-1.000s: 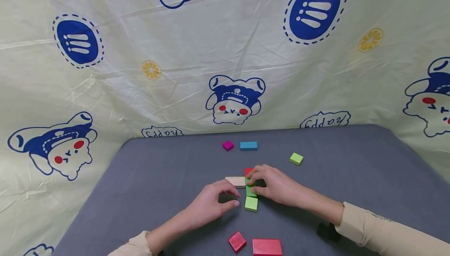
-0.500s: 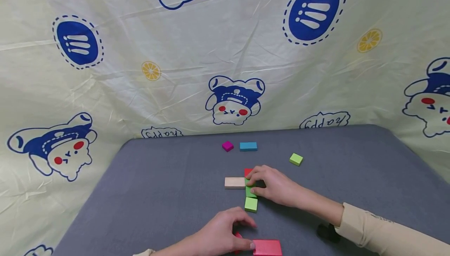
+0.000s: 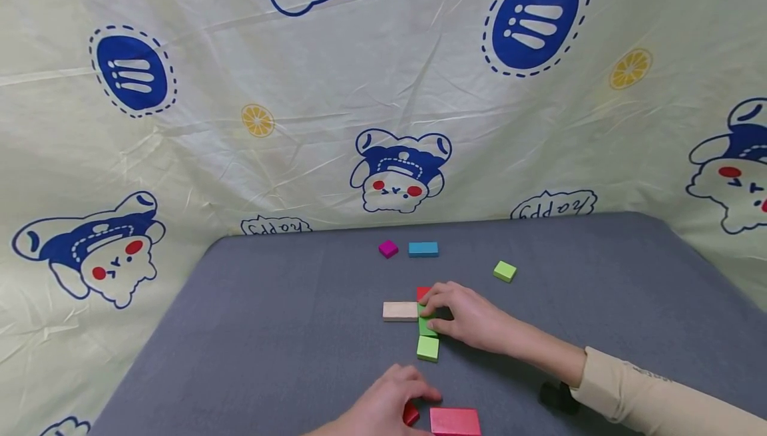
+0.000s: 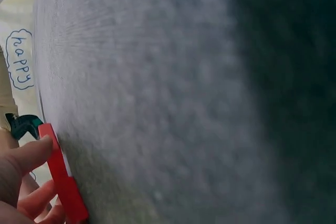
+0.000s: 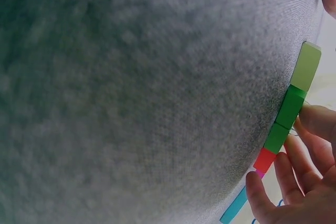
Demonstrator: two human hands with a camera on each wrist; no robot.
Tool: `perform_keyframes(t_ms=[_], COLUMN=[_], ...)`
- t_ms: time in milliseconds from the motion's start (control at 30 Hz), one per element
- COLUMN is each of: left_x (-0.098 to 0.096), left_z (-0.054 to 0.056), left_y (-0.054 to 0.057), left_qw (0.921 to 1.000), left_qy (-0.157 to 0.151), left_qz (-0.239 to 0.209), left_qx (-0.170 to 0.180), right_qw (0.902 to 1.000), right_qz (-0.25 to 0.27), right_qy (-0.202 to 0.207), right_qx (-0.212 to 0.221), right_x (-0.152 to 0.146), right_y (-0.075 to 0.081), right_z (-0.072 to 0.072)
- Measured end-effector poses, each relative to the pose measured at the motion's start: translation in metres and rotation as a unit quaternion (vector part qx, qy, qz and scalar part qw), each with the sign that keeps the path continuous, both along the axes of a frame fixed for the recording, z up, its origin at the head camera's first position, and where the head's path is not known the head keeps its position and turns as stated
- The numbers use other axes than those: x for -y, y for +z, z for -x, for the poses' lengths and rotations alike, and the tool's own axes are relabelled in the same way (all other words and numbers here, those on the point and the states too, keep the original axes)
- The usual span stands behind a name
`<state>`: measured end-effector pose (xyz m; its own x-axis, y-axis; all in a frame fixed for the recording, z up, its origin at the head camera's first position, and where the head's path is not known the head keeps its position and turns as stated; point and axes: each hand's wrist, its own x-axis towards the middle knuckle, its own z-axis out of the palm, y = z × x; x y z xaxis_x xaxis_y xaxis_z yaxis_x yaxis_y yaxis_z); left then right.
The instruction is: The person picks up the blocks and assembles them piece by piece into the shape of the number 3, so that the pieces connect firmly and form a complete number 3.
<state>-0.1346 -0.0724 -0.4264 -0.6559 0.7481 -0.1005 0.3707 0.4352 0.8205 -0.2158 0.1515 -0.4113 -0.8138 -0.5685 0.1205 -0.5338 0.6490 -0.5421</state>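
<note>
Backdrop: pale curtain [image 3: 311, 56], creased, printed with blue badges, orange slices, cartoon bears and "happy", hanging behind the tabletop's far edge.
Tabletop: dark grey tabletop [image 3: 269, 329], cloth-like, bearing loose blocks directly on its surface.
Block row: runs down the middle, toward the near edge; red block [image 3: 423, 293] farthest, then green section [image 5: 290, 107] with a seam across it in the right wrist view, then lime block [image 3: 428, 348] nearest; neighbours touch.
Side piece: wooden block [image 3: 399, 312], lying crosswise, its right end against the row's left side.
Right hand: right hand [image 3: 464, 313] rests on the row from the right; fingers spread and bent, thumb touching the green section.
Left hand: left hand [image 3: 383, 406] nearest the tabletop's near side; thumb and fingers bent around small red block [image 3: 411, 415], a gap between their tips; whether they pinch it, I cannot tell.
Near side: large red block [image 3: 455, 421], just right of the small one.
Far edge: magenta block [image 3: 388, 249] with blue block [image 3: 423, 249] just to its right.
Toward the far right corner: loose lime piece [image 3: 505, 271], well apart from the row.
Right arm: beige sleeve [image 3: 635, 383].
</note>
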Motion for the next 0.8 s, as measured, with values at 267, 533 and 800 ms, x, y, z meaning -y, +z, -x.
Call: perform_keyframes(t_ms=[267, 533, 800], left_x=[-0.0044, -0.0074, -0.0023], left_z=[-0.0052, -0.0059, -0.003], left_y=[-0.0026, -0.0016, 0.0026], left_qw=[0.998, 0.9997, 0.9984], left_qy=[-0.003, 0.023, 0.044], left_qz=[0.011, 0.004, -0.029], left_qx=[-0.061, -0.003, 0.017], right_qw=[0.9999, 0.9998, 1.0], right_qz=[0.004, 0.009, 0.004], right_qy=[0.007, 0.01, 0.002], right_qx=[-0.014, -0.017, -0.003], right_x=[-0.0002, -0.0015, -0.0007], right_y=[0.0, -0.0001, -0.0021], right_z=[-0.0011, -0.0014, -0.0001])
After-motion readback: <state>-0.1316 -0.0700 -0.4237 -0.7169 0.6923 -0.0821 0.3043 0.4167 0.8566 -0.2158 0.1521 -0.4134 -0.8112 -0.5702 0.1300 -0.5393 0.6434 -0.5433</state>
